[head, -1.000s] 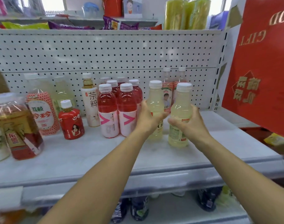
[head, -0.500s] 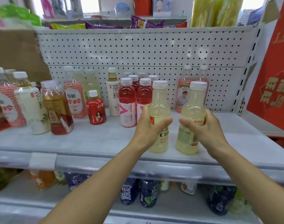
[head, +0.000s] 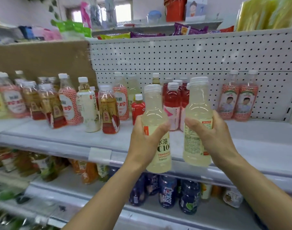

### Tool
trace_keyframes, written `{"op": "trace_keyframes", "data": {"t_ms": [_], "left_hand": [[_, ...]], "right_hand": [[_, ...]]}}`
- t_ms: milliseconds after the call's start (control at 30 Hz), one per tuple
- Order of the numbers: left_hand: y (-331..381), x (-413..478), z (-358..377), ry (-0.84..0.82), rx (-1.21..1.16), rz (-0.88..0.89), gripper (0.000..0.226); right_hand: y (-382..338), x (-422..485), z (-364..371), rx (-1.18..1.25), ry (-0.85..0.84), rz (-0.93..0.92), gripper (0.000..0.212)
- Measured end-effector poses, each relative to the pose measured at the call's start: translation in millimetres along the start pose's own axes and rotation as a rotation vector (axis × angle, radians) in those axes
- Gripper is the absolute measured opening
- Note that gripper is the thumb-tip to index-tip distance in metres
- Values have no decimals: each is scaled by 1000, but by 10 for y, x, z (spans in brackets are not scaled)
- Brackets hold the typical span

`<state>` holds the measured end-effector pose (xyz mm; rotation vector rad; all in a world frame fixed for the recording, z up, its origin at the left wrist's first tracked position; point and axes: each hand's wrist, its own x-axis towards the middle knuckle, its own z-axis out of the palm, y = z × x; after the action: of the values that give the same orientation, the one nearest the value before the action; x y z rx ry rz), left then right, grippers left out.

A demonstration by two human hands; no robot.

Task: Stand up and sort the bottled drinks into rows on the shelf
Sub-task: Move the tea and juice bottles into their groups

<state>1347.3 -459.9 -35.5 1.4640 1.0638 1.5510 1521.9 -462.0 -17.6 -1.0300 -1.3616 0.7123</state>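
Sorting looks partway: left hand (head: 146, 140) and right hand (head: 211, 135) each curl round one of two pale yellow bottles (head: 156, 112) held off the shelf (head: 261, 140), red bottles (head: 172, 100) rowed just beyond them, mixed bottles (head: 108, 112) further left unsorted.

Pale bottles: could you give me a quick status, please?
Left grip holds left bottle, right grip holds right bottle. Both off the shelf. Red bottles behind.

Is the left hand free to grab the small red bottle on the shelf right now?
Probably not yet: the left hand already grips a pale yellow bottle. The small red bottle stands just behind it, with nothing else in front, so setting the load down should free the way.
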Motion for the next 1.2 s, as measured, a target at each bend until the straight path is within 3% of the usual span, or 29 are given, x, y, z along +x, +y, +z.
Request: {"op": "trace_keyframes", "data": {"t_ms": [267, 533, 867, 1200], "left_hand": [[25, 71, -1387, 77, 76, -35, 49], [-11, 442, -2380, 134, 104, 11, 44], [-301, 1059, -2817, 197, 183, 70, 56], [-731, 1507, -2848, 223, 242, -27, 70]], "right_hand": [[-80, -18, 1214, 43, -18, 8, 39], [-77, 101, 2046, 32, 49, 14, 56], [224, 479, 2342, -84, 137, 80, 73], [433, 726, 2189, -301, 35, 104, 74]]}}
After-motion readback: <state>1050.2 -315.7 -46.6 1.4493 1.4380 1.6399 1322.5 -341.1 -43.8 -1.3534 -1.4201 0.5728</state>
